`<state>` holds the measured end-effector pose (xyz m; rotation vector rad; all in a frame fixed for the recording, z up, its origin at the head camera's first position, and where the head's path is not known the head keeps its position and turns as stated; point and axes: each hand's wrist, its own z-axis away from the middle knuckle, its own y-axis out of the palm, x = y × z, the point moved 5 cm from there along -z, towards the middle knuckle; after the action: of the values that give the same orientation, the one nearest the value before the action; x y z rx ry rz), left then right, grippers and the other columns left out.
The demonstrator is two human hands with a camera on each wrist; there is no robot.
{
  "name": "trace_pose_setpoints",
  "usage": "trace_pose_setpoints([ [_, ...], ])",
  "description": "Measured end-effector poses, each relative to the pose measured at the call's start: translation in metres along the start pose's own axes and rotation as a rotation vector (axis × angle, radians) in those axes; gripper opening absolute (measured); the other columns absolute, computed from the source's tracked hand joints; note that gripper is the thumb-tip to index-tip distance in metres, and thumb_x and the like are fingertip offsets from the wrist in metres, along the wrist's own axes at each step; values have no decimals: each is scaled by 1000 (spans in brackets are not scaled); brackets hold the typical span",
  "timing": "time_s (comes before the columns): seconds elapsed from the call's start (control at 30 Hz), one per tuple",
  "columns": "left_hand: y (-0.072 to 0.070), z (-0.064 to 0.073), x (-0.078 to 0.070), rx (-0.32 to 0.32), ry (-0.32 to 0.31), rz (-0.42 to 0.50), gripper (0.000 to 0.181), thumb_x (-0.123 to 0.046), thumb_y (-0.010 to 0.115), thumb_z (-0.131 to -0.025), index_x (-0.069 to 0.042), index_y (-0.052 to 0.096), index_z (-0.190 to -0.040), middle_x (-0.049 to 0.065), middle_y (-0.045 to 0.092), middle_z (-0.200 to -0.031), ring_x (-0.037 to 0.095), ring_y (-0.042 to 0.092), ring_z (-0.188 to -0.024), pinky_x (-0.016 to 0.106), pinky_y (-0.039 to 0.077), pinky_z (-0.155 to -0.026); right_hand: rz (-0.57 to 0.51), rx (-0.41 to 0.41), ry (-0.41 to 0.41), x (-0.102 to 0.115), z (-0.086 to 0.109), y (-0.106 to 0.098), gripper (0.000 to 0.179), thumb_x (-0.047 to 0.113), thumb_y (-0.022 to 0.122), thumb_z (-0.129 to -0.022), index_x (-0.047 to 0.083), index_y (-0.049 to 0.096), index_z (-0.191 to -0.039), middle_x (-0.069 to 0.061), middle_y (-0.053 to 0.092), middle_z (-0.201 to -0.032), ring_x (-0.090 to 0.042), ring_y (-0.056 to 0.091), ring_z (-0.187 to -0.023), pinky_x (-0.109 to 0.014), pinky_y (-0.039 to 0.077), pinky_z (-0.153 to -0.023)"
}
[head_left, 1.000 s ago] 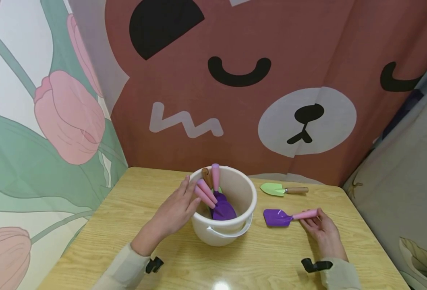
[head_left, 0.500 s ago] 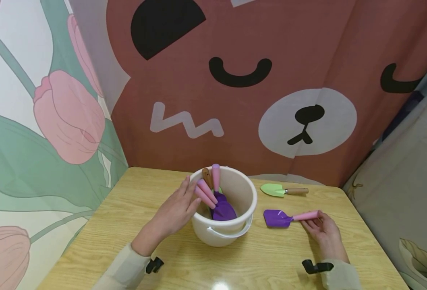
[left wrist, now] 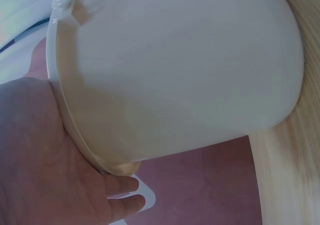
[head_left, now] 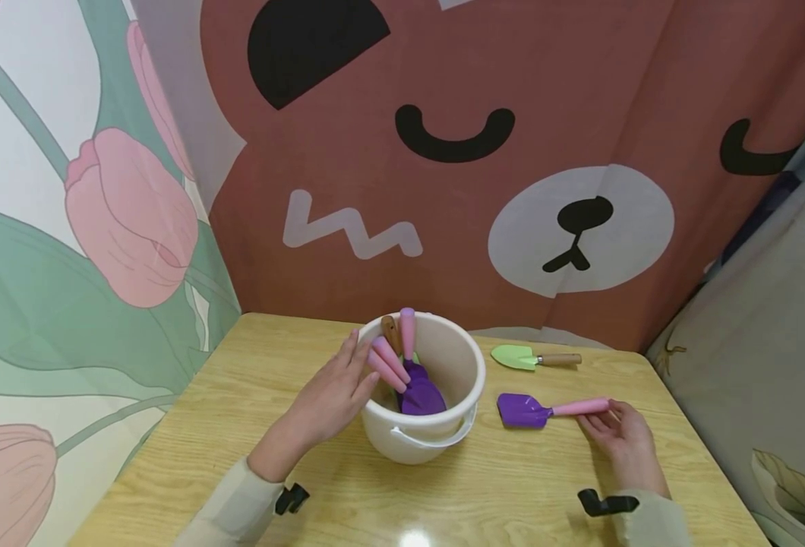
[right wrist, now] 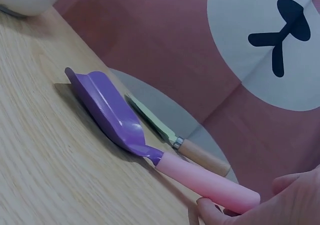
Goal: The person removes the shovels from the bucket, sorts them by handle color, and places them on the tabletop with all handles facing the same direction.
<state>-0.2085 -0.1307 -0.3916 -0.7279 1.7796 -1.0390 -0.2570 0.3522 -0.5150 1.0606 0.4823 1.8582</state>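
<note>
A white bucket (head_left: 412,444) stands on the table; its rim slants along my left palm in the left wrist view. My left hand (head_left: 327,399) rests against the rim's left side, fingers straight. Inside lean toy shovels with purple blades (head_left: 423,396) and pink handles (head_left: 408,330), and a brown wooden handle (head_left: 390,334). To the right lies another purple shovel (head_left: 522,411) with a pink handle (right wrist: 210,185). My right hand (head_left: 628,441) is at that handle's end, palm up. In the right wrist view a fingertip is right at the handle's underside and the thumb stands apart from it.
A green trowel (head_left: 515,357) with a wooden handle lies behind the purple shovel. The bucket's white carrying handle (head_left: 437,441) hangs down its front. A bear-print cloth (head_left: 457,228) hangs behind the wooden table (head_left: 498,486), with a tulip-print cloth (head_left: 129,220) on the left.
My right hand has shifted a little right towards the pink handle's end, and its fingers have loosened. The shovel has barely moved. My left hand and the bucket stay in place.
</note>
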Motion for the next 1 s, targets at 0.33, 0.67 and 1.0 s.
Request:
trace_pose_setpoints([
  [0.33, 0, 0, 0, -1, 0, -3, 68, -46, 32, -110, -5, 18, -162, 16, 0, -169, 34, 18, -154, 54, 25, -122, 49, 14, -25, 11, 8, -1, 67, 26, 39, -109, 43, -1, -160, 15, 7, -162, -9, 15, -150, -31, 21, -122],
  [0.67, -1, 0, -1, 1, -4, -7, 68, -46, 32, -110, -4, 20, -161, 16, 0, -169, 34, 19, -154, 54, 25, -122, 85, -76, -113, 23, 15, -5, 47, 28, 49, -106, 40, 33, -149, 14, 19, -161, -10, 28, -145, -32, 25, -121],
  [1.0, -1, 0, -1, 7, -12, 1, 67, -45, 33, -110, -4, 19, -161, 16, 0, -169, 34, 19, -153, 54, 24, -122, 91, -91, -170, 29, 24, 3, 30, 28, 57, -104, 35, 49, -131, 13, 31, -155, -14, 30, -146, -31, 37, -116],
])
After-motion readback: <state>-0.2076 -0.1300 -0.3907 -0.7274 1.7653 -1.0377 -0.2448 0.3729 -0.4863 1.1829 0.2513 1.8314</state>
